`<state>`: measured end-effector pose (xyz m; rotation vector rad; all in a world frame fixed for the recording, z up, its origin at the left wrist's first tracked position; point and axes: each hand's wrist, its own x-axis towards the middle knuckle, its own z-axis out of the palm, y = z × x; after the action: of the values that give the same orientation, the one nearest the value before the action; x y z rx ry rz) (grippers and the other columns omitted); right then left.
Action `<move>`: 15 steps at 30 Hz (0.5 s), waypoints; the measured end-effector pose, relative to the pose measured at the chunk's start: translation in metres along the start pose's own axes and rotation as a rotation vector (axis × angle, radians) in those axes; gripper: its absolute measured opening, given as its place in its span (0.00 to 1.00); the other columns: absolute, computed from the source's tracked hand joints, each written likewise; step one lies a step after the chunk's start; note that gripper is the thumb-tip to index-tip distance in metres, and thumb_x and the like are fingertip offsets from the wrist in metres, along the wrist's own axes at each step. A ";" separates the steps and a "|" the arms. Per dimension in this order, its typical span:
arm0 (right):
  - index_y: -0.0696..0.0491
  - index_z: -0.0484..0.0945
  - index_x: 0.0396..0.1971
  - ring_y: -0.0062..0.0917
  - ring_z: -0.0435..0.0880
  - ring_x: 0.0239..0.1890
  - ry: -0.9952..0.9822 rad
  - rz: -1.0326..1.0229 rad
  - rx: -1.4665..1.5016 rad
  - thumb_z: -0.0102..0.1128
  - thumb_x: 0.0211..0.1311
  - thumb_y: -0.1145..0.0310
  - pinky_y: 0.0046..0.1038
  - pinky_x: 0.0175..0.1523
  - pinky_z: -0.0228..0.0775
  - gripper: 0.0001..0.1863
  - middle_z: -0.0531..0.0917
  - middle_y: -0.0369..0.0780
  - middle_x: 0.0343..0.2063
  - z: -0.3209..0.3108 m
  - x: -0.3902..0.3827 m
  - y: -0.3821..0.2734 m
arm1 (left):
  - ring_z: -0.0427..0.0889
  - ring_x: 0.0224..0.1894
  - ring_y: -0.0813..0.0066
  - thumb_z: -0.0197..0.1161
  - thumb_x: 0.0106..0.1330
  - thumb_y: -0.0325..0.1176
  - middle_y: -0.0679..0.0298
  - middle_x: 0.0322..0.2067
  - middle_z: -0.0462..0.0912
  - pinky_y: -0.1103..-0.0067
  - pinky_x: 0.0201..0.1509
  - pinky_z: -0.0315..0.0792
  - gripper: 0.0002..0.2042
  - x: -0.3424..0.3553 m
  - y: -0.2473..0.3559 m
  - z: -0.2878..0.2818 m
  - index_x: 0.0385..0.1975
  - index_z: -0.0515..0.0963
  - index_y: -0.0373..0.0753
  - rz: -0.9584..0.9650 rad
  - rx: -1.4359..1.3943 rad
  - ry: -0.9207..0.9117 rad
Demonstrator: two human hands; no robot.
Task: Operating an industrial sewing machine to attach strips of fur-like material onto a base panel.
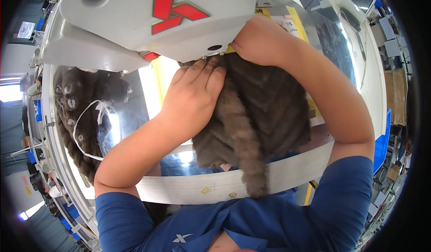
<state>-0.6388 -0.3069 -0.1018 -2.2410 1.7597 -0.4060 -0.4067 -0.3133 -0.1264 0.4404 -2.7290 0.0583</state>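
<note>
A dark brown fur piece [278,104] with slanting stripes lies on the machine table beneath a white sewing machine head [121,23]. A narrower, lighter brown fur strip [244,140] runs down over it, and its lower end hangs over the table's near edge. My left hand [193,95] rests flat on the fur's left side, fingers stretched toward the underside of the machine head. At the fur's far right edge is my right hand [256,41], bent inward. Its fingers are hidden behind the machine head and the hand itself. The needle area cannot be seen.
More dark fur [72,113] lies at the left of the table, with a white cord [78,122] looped beside it. Yellow tape strips [298,25] mark the table at the far right. A blue bin [382,142] stands beyond my right arm. The table's pale front edge [179,190] is close to my body.
</note>
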 end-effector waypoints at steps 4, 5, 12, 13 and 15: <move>0.47 0.89 0.46 0.45 0.87 0.48 -0.072 0.076 0.037 0.55 0.61 0.72 0.42 0.54 0.78 0.17 0.89 0.45 0.43 -0.006 0.008 -0.004 | 0.79 0.62 0.55 0.54 0.63 0.25 0.51 0.59 0.82 0.66 0.64 0.70 0.20 -0.003 -0.001 -0.007 0.56 0.77 0.34 -0.052 -0.039 -0.052; 0.47 0.89 0.46 0.44 0.87 0.48 -0.033 0.045 0.084 0.55 0.60 0.72 0.42 0.54 0.78 0.17 0.89 0.45 0.43 -0.001 0.008 0.002 | 0.79 0.62 0.54 0.54 0.62 0.24 0.51 0.59 0.82 0.65 0.64 0.70 0.21 -0.003 0.000 -0.008 0.56 0.76 0.34 -0.054 -0.052 -0.058; 0.47 0.88 0.49 0.39 0.86 0.52 0.099 -0.082 0.234 0.55 0.60 0.73 0.39 0.57 0.78 0.19 0.88 0.40 0.49 0.004 -0.026 0.005 | 0.76 0.62 0.51 0.66 0.61 0.31 0.50 0.59 0.80 0.63 0.63 0.70 0.26 -0.017 -0.019 -0.014 0.61 0.74 0.33 -0.101 -0.367 -0.091; 0.47 0.88 0.49 0.39 0.86 0.52 0.098 -0.090 0.241 0.55 0.60 0.73 0.39 0.57 0.78 0.19 0.88 0.40 0.49 0.008 -0.034 -0.002 | 0.76 0.62 0.51 0.66 0.61 0.31 0.50 0.59 0.80 0.63 0.63 0.70 0.26 -0.021 -0.026 -0.020 0.61 0.74 0.33 -0.108 -0.361 -0.095; 0.48 0.86 0.53 0.35 0.86 0.53 0.173 -0.206 0.223 0.55 0.60 0.73 0.36 0.56 0.79 0.21 0.87 0.36 0.54 0.018 -0.051 -0.014 | 0.75 0.61 0.49 0.72 0.58 0.36 0.49 0.57 0.79 0.61 0.64 0.68 0.31 -0.022 -0.045 -0.026 0.63 0.73 0.32 -0.118 -0.282 -0.226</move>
<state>-0.6315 -0.2534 -0.1159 -2.2881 1.4769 -0.8192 -0.3641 -0.3475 -0.1115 0.5514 -2.8612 -0.4267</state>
